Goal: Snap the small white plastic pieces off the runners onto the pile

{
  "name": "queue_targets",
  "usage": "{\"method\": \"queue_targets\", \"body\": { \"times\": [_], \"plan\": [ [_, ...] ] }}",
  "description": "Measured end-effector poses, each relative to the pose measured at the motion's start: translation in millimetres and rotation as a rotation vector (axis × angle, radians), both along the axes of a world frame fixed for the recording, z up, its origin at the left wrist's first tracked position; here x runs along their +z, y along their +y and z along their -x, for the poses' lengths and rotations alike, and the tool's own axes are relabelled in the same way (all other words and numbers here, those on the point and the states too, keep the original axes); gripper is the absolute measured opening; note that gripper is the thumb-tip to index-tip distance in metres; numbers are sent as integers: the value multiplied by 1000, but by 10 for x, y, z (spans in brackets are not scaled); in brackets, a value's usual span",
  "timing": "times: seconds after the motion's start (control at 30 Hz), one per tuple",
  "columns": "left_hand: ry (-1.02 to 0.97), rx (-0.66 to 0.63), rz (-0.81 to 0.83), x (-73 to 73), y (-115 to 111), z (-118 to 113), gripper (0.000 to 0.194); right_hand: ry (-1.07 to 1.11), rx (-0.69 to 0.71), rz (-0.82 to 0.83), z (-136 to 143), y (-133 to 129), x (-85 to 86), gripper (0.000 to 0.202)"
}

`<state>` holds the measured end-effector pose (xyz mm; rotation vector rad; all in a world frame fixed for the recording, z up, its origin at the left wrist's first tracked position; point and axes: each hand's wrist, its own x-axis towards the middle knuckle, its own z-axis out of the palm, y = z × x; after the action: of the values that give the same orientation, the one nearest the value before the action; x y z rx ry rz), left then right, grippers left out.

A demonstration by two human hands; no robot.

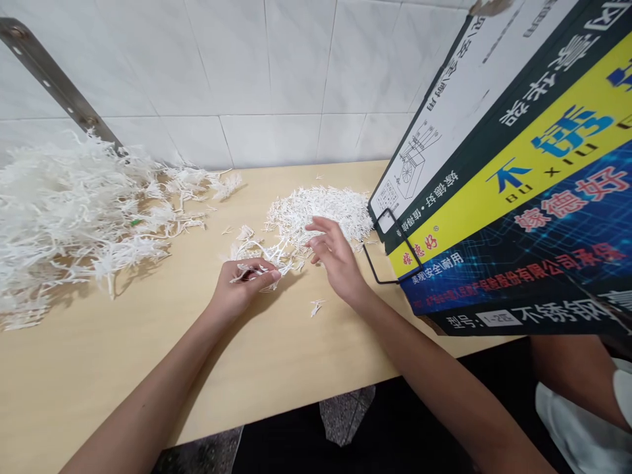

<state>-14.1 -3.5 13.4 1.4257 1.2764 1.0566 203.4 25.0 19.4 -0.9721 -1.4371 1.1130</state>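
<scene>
My left hand (245,284) is closed around a clump of thin white branching pieces (272,258) that look like plastic sprues; their tips stick out past the thumb. To its right, my right hand (336,258) hovers with fingers apart at the near edge of a pile of small white slivers (320,209). I see nothing held in it. A few loose white bits (316,307) lie on the wooden tabletop (276,368) below that hand. At the left spreads a large tangled heap of white branching pieces (74,217), with a small green speck in it.
A big printed cardboard box (494,197) stands at the right, with a black wire frame (380,273) at its near corner. White tiled wall (276,79) closes off the back. A metal bracket (54,72) rises at the left. Another person's arm (577,375) shows at the lower right.
</scene>
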Motion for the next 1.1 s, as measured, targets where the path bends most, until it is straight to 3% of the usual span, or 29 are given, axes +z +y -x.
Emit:
{"method": "queue_targets", "body": {
  "times": [0.13, 0.23, 0.3, 0.4, 0.47, 0.57, 0.67, 0.7, 0.8, 0.87, 1.0, 1.1],
  "plan": [
    [59, -39, -1, -4, -9, -11, 27, -298, 191, -44, 41, -86, 3, 22],
    [64, -84, -29, 14, -22, -25, 24, -321, 247, -22, 93, -131, -36, 21],
    [-21, -173, -44, 27, -35, -39, 21, -173, 348, 80, 141, -166, -81, 25],
    [-262, -328, -47, 18, -55, -19, 20, 251, 559, 324, 223, -222, -149, 29],
    [-340, -389, -62, -14, -57, 36, 20, 501, 619, 411, 248, -230, -170, 25],
    [-295, -399, -78, -79, -36, 114, 18, 674, 554, 436, 212, -170, -154, 21],
    [-256, -259, -47, -135, 3, 104, 19, 590, 365, 420, 138, -82, -105, 9],
    [-254, -184, -25, -148, 15, 83, 20, 539, 288, 376, 116, -60, -89, 12],
    [-308, -29, 66, -156, 41, 13, 21, 348, 53, 124, 71, -42, -47, 48],
    [-404, -12, 107, -134, 52, -16, 23, 145, -34, -37, 61, -70, -31, 48],
    [-564, -19, 68, -73, 73, -24, 28, -284, -10, -206, 105, -176, -33, 19],
    [-575, -83, 31, -75, 70, -3, 32, -410, 23, -213, 164, -229, -53, 16]
  ]
}}
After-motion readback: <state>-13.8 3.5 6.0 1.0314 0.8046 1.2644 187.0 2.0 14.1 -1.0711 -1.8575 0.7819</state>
